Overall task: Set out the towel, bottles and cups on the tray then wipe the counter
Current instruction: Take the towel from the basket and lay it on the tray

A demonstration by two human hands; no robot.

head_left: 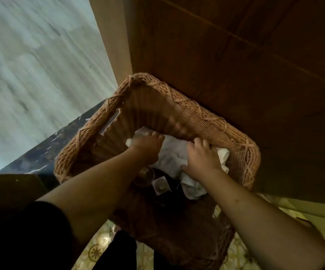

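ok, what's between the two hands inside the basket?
In the head view, only crumpled white towel spans the gap between the left hand and right hand. Both hands press on it, inside the wicker basket.

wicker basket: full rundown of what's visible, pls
The wicker basket is a deep, roughly rectangular bin of tan woven cane with a wrapped rim and a slot handle cut in its left wall. It sits upright against a dark wood cabinet. Inside lie a crumpled white towel, a clear glass and other dim items. Both hands reach in: the left hand and right hand press on the towel.
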